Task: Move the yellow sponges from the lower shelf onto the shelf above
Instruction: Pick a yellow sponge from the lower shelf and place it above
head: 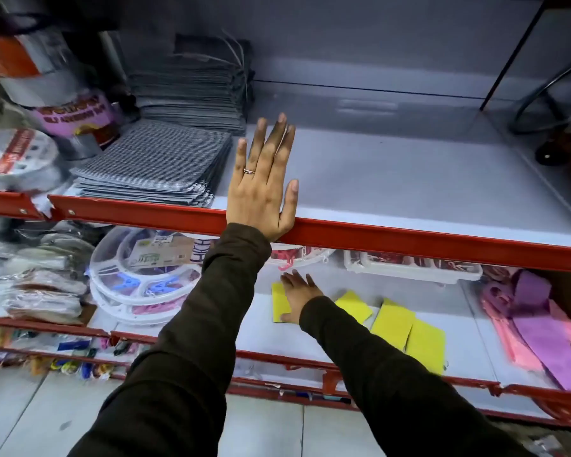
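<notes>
Several flat yellow sponges lie on the lower shelf (468,344): one at the left (278,300), one in the middle (355,305), and two overlapping at the right (393,324) (425,349). My right hand (299,293) rests on the left sponge with its fingers spread and its thumb at the sponge's near edge. My left hand (264,179) lies flat and open on the shelf above (393,192), with its palm over the red front edge (409,239). It holds nothing. The back of the lower shelf is hidden under the upper one.
Stacks of grey cloths (155,159) fill the upper shelf's left side, with tape rolls (13,156) beyond. A wheeled item (557,143) stands at far right. Below are round white peg hangers (139,275), a white tray (409,268) and pink and purple cloths (538,324).
</notes>
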